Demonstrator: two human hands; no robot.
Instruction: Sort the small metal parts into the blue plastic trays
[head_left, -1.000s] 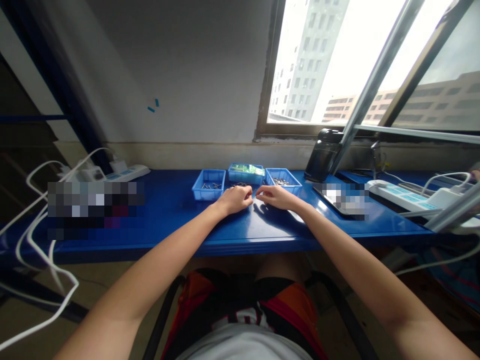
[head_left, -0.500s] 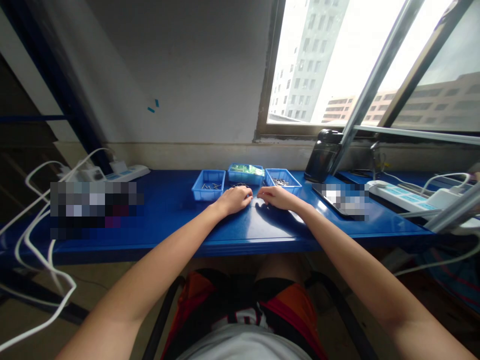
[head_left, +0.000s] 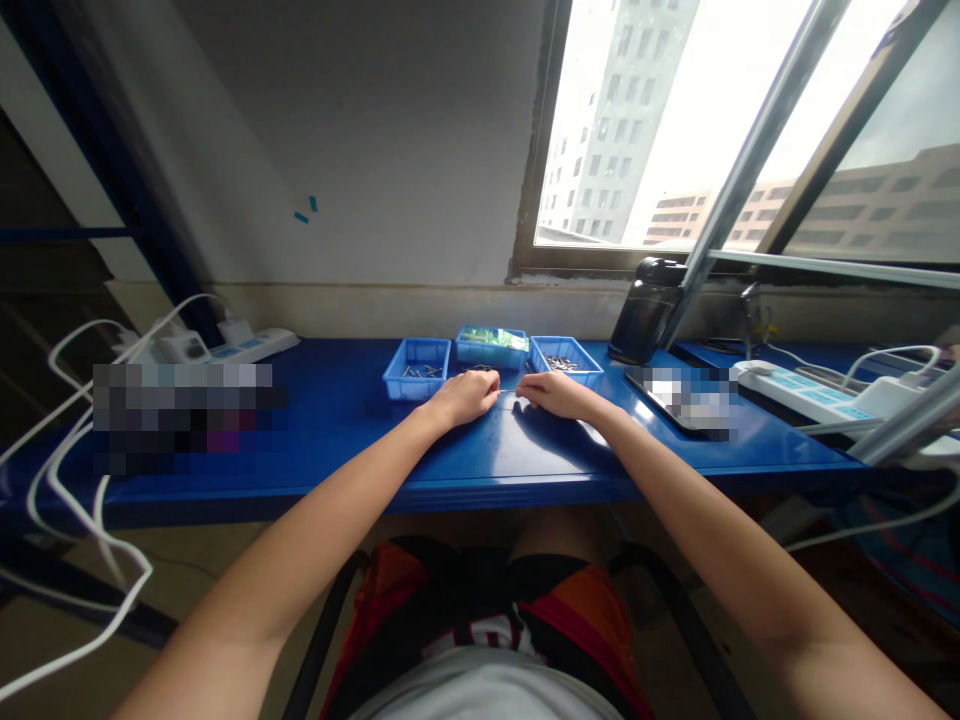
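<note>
My left hand point(head_left: 466, 396) and my right hand point(head_left: 553, 393) face each other low over the blue table, fingers curled into pinches. A thin, pale, rod-like piece point(head_left: 507, 391) spans the small gap between the fingertips; its exact kind is too small to make out. Beyond the left hand stands a blue bin point(head_left: 417, 388) with a few thin metal pieces. Small metal parts point(head_left: 561, 364) fill the bottom of another blue bin point(head_left: 589, 378) behind the right hand. Between them a third blue bin point(head_left: 489, 353) holds green shiny packaging point(head_left: 495, 339). Dark small pieces lie partly hidden behind my left hand.
The blue table point(head_left: 352, 430) runs along a wall under a window. A black bottle point(head_left: 646, 312) and a dark flat device point(head_left: 660, 402), partly blurred out, stand to the right. Power strips point(head_left: 802, 392) with white cables lie at both sides; a blurred-out patch covers things at left.
The fingers of both hands have closed in more, and the thin piece now shows stretched between them. The bins stay where they were.
</note>
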